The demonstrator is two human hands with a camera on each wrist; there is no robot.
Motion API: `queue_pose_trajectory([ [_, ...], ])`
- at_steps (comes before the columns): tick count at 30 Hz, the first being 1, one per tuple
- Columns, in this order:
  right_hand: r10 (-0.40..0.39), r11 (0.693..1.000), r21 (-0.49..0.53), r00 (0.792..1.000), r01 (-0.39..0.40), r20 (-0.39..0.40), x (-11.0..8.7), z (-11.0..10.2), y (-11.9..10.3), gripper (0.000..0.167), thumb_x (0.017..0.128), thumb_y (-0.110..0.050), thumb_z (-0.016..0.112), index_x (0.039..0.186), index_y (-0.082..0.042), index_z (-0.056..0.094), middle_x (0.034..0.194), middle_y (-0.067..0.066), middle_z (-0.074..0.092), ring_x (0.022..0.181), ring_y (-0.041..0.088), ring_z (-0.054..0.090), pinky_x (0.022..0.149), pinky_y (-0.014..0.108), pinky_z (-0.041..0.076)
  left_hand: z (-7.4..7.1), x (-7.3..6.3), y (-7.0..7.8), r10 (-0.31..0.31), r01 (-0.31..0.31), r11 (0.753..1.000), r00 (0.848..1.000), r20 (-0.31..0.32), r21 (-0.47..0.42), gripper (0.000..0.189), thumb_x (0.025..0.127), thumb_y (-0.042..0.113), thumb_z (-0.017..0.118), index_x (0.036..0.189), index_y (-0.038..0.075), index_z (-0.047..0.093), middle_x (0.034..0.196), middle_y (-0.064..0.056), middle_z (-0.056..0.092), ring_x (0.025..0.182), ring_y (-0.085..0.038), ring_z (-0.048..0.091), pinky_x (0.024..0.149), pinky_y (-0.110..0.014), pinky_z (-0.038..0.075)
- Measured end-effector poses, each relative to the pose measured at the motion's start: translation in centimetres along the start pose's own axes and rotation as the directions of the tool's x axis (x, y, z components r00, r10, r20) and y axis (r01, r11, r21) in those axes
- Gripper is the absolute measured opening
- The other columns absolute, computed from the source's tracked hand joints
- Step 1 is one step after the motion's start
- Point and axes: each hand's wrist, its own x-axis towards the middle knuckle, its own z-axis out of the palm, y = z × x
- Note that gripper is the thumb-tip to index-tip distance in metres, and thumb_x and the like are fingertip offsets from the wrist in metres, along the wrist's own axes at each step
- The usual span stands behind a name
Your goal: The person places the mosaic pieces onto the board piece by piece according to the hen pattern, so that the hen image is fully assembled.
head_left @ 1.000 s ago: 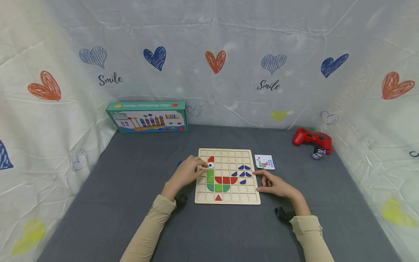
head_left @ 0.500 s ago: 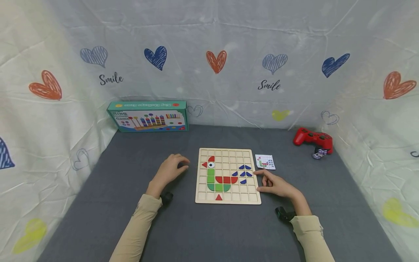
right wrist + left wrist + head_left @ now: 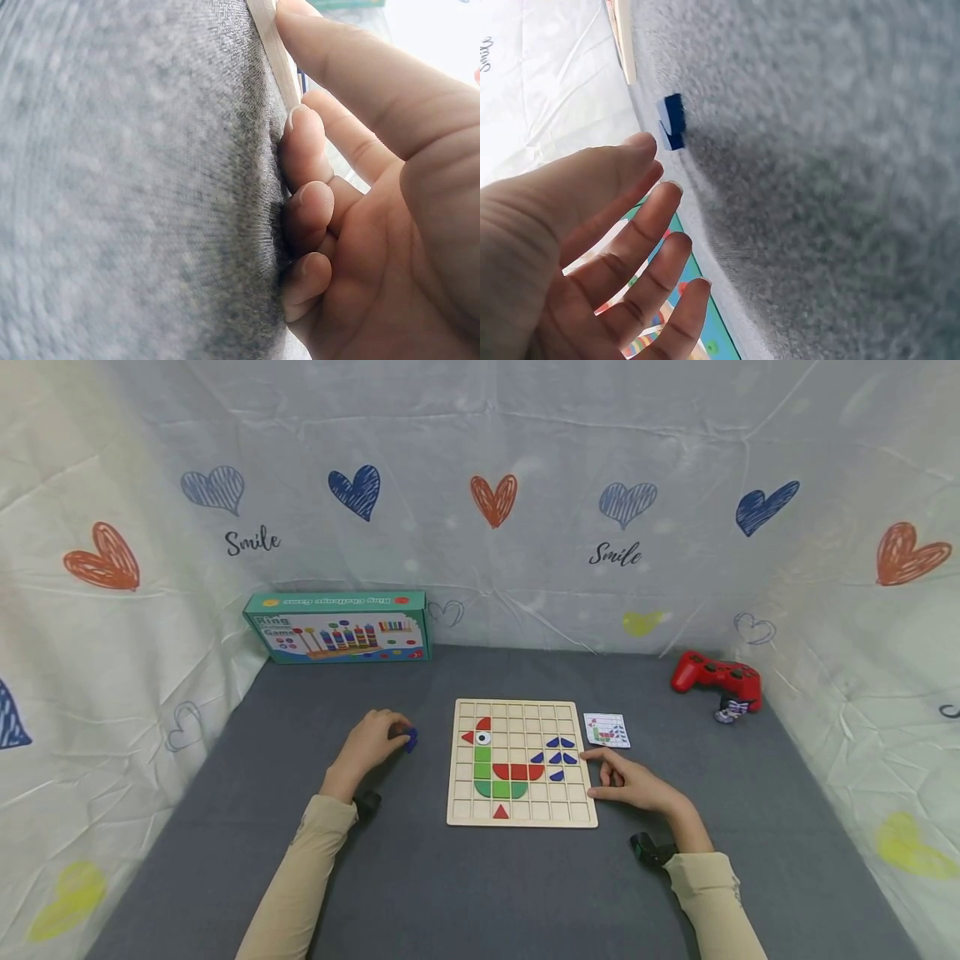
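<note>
My left hand (image 3: 367, 743) is left of the wooden grid board (image 3: 540, 714), its thumb and fingertips close to small blue pieces (image 3: 411, 739) on the cloth. In the left wrist view, these blue pieces (image 3: 672, 120) lie just beyond the thumb tip, with nothing gripped. My right hand (image 3: 637, 785) rests at the board's right edge, index finger and thumb apart and touching it; the other fingers are bent. On the board sit a white eye piece (image 3: 483, 738), a red triangle (image 3: 468, 737) beside it, green pieces (image 3: 482, 770), red pieces (image 3: 518, 772) and several blue pieces (image 3: 556, 758).
A small pattern card (image 3: 607, 731) lies right of the board. Farther back are a red game controller (image 3: 716, 678) with a small figure (image 3: 731, 710) and a green game box (image 3: 337, 628). A second red triangle (image 3: 500, 812) sits in the board's near row.
My left hand has left the board and moved left to the blue pieces. The red triangle beside the eye piece, hidden by the hand earlier, now shows. My right hand stays put.
</note>
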Motion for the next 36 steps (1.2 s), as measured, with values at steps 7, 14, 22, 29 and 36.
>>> queue_pose_trajectory([
  [7,-0.013,1.000,-0.002,1.000,0.013,0.000,0.1,0.1,-0.1,0.054,0.083,-0.029,0.070,0.130,-0.015,0.046,0.078,-0.001,0.048,0.059,0.006,0.039,0.052,0.021,0.033,0.4,0.7,-0.4,-0.014,0.014,1.000,1.000,0.026,0.013,0.020,0.084,0.016,0.069,0.101,0.007,0.070,0.089,-0.007,0.065,0.087,-0.024,0.055,0.076,-0.040,0.047],
  [14,-0.006,1.000,-0.008,1.000,0.006,-0.009,0.2,0.2,0.0,0.053,0.082,-0.027,0.070,0.128,-0.015,0.047,0.078,0.001,0.049,0.059,0.006,0.039,0.052,0.021,0.032,0.7,1.3,-0.2,-0.013,0.012,1.000,0.999,0.033,0.027,0.016,0.084,0.015,0.068,0.098,0.007,0.071,0.086,-0.006,0.065,0.085,-0.023,0.055,0.073,-0.039,0.047],
  [22,-0.001,1.000,-0.028,1.000,0.001,-0.020,0.0,0.3,-1.1,0.052,0.084,-0.015,0.069,0.129,-0.006,0.046,0.079,0.011,0.050,0.059,0.011,0.038,0.052,0.020,0.030,0.8,1.9,0.6,0.008,-0.010,0.998,0.999,0.033,0.055,0.015,0.083,0.017,0.070,0.095,0.008,0.071,0.083,-0.005,0.064,0.081,-0.023,0.055,0.072,-0.039,0.047],
  [29,-0.013,1.000,-0.023,1.000,0.012,-0.024,0.0,0.4,-0.8,0.052,0.084,-0.019,0.069,0.129,-0.008,0.046,0.079,0.011,0.050,0.058,0.009,0.037,0.051,0.021,0.030,1.2,2.5,1.2,0.007,-0.010,0.997,0.999,0.035,0.077,0.014,0.081,0.016,0.072,0.093,0.009,0.071,0.082,-0.004,0.062,0.079,-0.020,0.053,0.070,-0.037,0.046],
  [36,-0.026,1.000,-0.006,1.000,0.026,-0.016,0.1,0.2,0.2,0.053,0.083,-0.026,0.070,0.129,-0.013,0.047,0.078,0.002,0.049,0.058,0.007,0.038,0.051,0.022,0.032,1.9,2.8,2.0,0.089,-0.085,0.992,0.995,-0.037,0.095,0.012,0.081,0.018,0.072,0.092,0.012,0.073,0.082,-0.002,0.062,0.078,-0.019,0.052,0.067,-0.035,0.046],
])
